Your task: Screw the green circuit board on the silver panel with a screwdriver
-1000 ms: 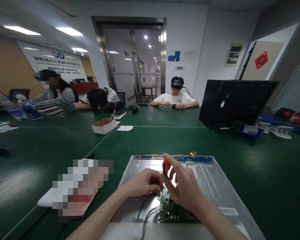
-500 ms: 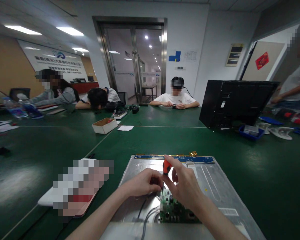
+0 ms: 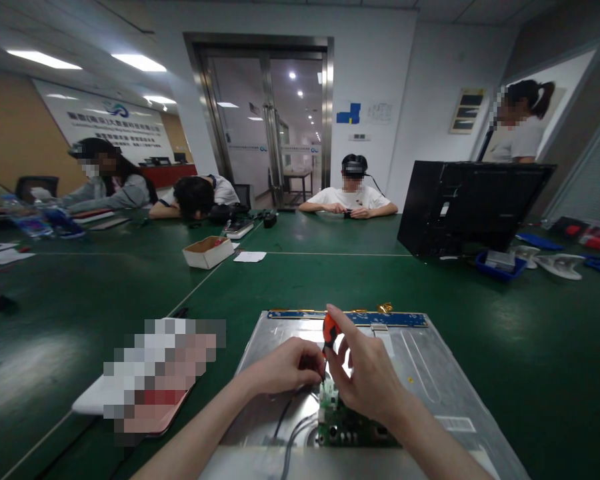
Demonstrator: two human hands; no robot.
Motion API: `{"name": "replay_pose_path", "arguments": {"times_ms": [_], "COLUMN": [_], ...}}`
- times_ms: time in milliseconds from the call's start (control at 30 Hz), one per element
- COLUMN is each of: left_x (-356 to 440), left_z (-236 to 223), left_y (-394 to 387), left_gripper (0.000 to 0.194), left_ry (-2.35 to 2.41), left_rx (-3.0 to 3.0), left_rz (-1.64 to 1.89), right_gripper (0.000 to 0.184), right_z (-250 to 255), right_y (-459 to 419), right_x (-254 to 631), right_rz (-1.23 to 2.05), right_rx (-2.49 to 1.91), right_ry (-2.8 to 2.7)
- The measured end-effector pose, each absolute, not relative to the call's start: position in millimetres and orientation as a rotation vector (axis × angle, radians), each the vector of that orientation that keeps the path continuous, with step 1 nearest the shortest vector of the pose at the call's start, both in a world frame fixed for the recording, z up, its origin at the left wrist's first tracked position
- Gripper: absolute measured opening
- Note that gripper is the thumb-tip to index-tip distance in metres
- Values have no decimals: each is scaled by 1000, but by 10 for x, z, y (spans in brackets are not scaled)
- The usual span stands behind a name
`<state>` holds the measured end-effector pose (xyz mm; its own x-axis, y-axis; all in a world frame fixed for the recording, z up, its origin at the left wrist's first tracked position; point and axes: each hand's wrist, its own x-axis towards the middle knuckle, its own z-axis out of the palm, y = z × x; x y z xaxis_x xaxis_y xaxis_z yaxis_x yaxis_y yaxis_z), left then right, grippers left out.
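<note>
An orange and black screwdriver stands nearly upright, its thin shaft pointing down at the corner of a green circuit board. My right hand is closed around its handle, with the index finger over the top. Closed in a pinch, my left hand has its fingertips at the lower shaft; the exact contact there is partly hidden. The board lies on a silver metal panel, with grey cables beside it. A blue circuit strip runs along the panel's far edge.
Left of the panel lie a pink flat item and a white one, largely pixelated. A cardboard box, a black monitor and a blue tray stand farther back. People sit across the green table; another stands behind the monitor.
Both hands keep their place on the screwdriver, whose handle leans slightly differently. My right index finger has risen a little. The person at the right has moved left, behind the monitor.
</note>
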<state>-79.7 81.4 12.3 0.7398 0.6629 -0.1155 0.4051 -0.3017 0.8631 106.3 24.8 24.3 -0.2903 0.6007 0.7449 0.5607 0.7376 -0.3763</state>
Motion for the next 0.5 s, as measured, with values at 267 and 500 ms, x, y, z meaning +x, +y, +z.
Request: {"name": "replay_pose_path", "arguments": {"times_ms": [267,500], "left_x": [-782,-791], "left_z": [125,114], "left_y": [818,812], "left_gripper": [6,6], "left_ry": [804,802], "left_rx": [1934,1926], "left_rz": [375,334], "right_gripper": [58,60], "right_z": [259,273], "right_y": [278,237], "right_x": [1061,1077], "right_rz": [-13,83], "right_rx": [-874,-835], "right_ry": [-1968,-2001]}}
